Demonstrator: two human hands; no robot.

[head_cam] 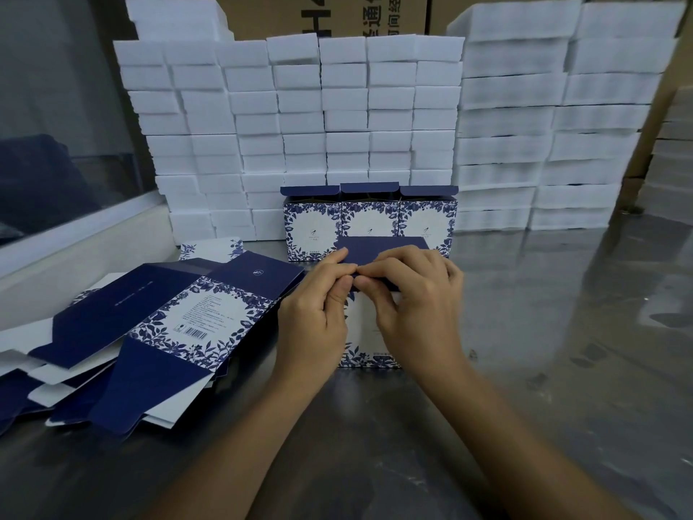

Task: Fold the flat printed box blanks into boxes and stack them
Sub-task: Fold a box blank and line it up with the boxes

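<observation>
Navy top flap (378,250) of the blue-and-white floral cardboard box (369,332) at frame centre is pinched by left hand (318,305) and right hand (408,294); flap could get creased if it's forced.

Box in hand (369,332): white face, navy floral border, solid navy top flap. Three folded boxes (369,227) behind it: same navy-blue leaf pattern round a white oval, navy flaps. Flat blanks (150,320) left of that box: navy panels, white insides, blue-white floral panel with black barcode. Foam blocks (300,118) behind the boxes: plain white. Desk (562,369): grey, glossy metal. Cartons (337,13) behind the foam: brown with black print.
</observation>
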